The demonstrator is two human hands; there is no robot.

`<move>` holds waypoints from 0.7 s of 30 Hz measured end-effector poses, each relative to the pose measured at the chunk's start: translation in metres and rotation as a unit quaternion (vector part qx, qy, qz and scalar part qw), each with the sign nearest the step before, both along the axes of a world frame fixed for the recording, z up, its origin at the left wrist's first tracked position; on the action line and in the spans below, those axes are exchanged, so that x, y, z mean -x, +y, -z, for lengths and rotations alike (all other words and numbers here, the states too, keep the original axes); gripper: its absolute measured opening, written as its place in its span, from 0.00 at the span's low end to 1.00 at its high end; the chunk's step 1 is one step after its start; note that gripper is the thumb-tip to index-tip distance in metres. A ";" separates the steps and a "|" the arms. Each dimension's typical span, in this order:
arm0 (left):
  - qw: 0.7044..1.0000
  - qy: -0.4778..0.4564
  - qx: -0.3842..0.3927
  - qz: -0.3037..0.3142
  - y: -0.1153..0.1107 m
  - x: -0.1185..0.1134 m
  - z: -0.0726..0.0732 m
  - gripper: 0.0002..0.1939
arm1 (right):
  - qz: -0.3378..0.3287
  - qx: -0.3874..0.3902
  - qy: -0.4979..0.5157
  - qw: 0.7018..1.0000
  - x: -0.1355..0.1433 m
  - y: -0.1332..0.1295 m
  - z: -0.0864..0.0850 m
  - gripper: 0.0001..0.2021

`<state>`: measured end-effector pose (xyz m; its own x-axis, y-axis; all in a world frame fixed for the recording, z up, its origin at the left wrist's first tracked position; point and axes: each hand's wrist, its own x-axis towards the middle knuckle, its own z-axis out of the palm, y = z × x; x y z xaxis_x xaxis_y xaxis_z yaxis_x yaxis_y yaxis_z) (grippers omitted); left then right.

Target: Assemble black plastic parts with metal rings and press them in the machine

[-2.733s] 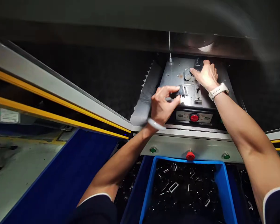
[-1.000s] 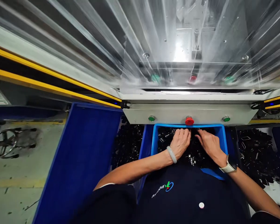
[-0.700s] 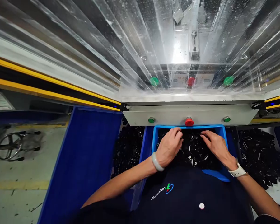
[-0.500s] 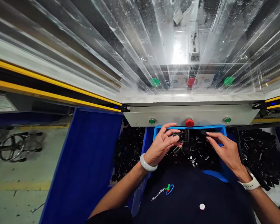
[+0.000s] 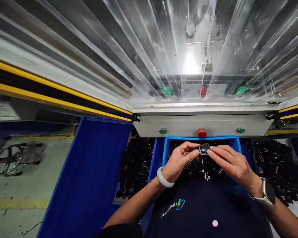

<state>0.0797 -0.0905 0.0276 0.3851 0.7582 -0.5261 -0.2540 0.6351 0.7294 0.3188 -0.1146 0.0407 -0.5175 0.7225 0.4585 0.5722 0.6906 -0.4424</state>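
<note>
Evidently both hands meet on one thing: a small dark framed part (image 5: 204, 149), held up over the blue bin (image 5: 165, 150), close to the middle of the bin's far edge. The left hand (image 5: 180, 159) pinches the part's left edge between thumb and fingers. The right hand (image 5: 234, 164) has its thumb and fingertips pressed together on the part's right edge. A pale bracelet (image 5: 164, 178) circles the left wrist, and a watch (image 5: 268, 191) with a light strap is on the right one.

Below the hands, loose black parts (image 5: 218, 169) fill the bin. Just beyond its far edge runs a pale panel (image 5: 181, 125) carrying a red button (image 5: 202, 133) between two green ones. Above that hang clear plastic strips (image 5: 101, 49), with metal fixtures showing blurrily through them. More black pieces lie heaped to either side of the bin, and a dark blue panel (image 5: 89, 172) stands farther left.
</note>
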 end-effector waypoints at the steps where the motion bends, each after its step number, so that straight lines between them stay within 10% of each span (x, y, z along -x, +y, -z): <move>1: 0.999 0.026 -0.040 0.009 -0.002 0.000 0.000 0.26 | 0.002 0.005 0.001 1.000 0.000 -0.001 0.000 0.27; 8: 0.925 0.178 -0.328 0.070 -0.002 -0.004 0.000 0.17 | 0.005 0.011 -0.001 1.000 0.000 0.005 -0.007 0.27; 14: 0.907 0.159 -0.387 0.052 0.023 0.000 -0.003 0.12 | -0.014 0.062 0.014 0.998 -0.009 0.037 -0.032 0.23; 17: 0.883 0.169 -0.438 -0.014 0.058 0.005 -0.020 0.10 | 0.077 0.027 0.063 0.995 -0.004 0.093 -0.059 0.19; 21: 0.789 0.247 -0.551 -0.113 0.126 0.008 -0.046 0.07 | 0.265 -0.052 0.060 0.961 0.025 0.234 -0.083 0.16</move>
<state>0.0716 0.0359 0.0734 0.1283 0.8799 0.4576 0.2186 -0.4752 0.8523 0.2936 0.1189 0.1236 -0.0288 0.8171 0.5757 0.8042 0.3610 -0.4722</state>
